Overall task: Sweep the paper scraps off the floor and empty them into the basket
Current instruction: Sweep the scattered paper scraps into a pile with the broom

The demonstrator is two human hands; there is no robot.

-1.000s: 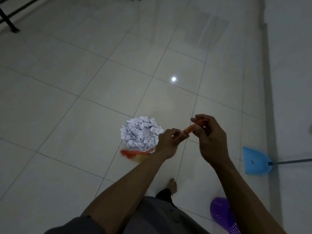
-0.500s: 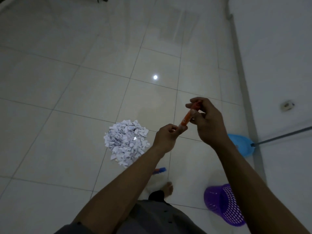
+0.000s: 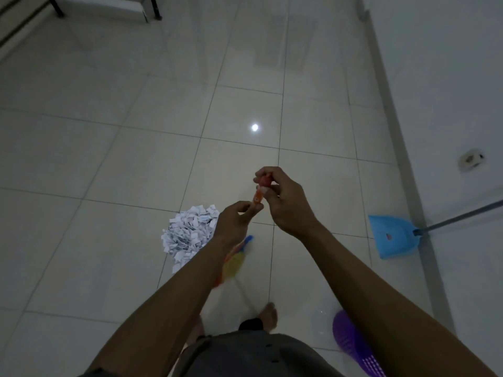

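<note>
A heap of white paper scraps (image 3: 189,235) lies on the tiled floor, just left of my hands. Both hands hold an orange broom handle (image 3: 257,197): my right hand (image 3: 283,202) grips its top end, my left hand (image 3: 235,221) pinches it lower down. The broom's colourful bristles (image 3: 234,262) are blurred below my left forearm, beside the heap. A blue dustpan (image 3: 392,236) with a long grey handle leans at the wall on the right. The purple basket (image 3: 351,341) stands at the lower right, partly hidden by my right forearm.
A white wall with a grey skirting (image 3: 394,137) runs along the right side. Black furniture legs (image 3: 155,9) stand at the far top left. My bare foot (image 3: 268,314) is on the tile below the broom.
The view swung, so the heap now sits lower and closer to my left hand. The broom bristles swept across the floor beside the heap. Both hands kept their hold on the handle.
</note>
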